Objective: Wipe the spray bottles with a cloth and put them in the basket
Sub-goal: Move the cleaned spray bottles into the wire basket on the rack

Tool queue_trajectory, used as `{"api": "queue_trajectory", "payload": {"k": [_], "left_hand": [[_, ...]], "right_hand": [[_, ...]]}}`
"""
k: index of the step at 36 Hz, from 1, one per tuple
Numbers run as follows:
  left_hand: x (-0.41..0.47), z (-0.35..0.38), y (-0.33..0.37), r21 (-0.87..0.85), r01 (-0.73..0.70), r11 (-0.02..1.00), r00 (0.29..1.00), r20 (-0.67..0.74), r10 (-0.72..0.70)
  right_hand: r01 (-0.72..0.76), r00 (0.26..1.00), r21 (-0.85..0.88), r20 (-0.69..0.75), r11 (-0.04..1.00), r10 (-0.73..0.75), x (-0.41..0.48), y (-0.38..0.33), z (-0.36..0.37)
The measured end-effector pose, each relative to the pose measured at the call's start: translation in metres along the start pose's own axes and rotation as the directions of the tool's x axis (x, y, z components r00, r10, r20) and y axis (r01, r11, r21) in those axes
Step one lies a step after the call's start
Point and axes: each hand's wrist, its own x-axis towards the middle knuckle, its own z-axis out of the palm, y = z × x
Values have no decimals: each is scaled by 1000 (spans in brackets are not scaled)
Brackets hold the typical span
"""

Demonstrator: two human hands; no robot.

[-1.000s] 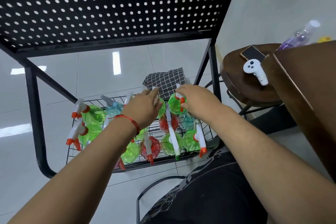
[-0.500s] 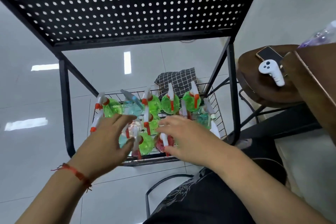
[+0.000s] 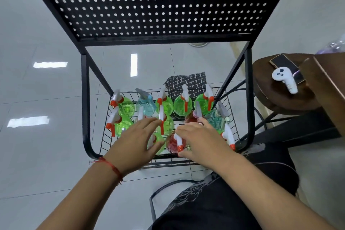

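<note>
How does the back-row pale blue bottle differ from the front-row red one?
The pale blue bottle stands at the back, untouched; the red bottle stands in front, against the right hand. The blue one's sprayer is bluish-grey; the red one's is white, orange-tipped. Both stand upright in the wire basket.

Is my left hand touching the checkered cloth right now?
Apart. The head view shows the left hand over the front bottles, the checkered cloth beyond the back row.
</note>
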Motion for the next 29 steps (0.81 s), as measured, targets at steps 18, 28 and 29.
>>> {"api": "queue_trajectory", "payload": {"k": [18,28,29], "left_hand": [[13,18,-15,38,-36,999,994,-98,40],[-25,25,-50,65,-85,994,989,-114,92],[-27,28,-53,96,-83,992,992,-88,91]], "right_hand": [[-56,997,91,-53,994,61,8,-2,-9],[-76,954,367,-244,927,175,76,-10,-45],[-83,949,378,-252,922,188,85,-10,-47]]}}
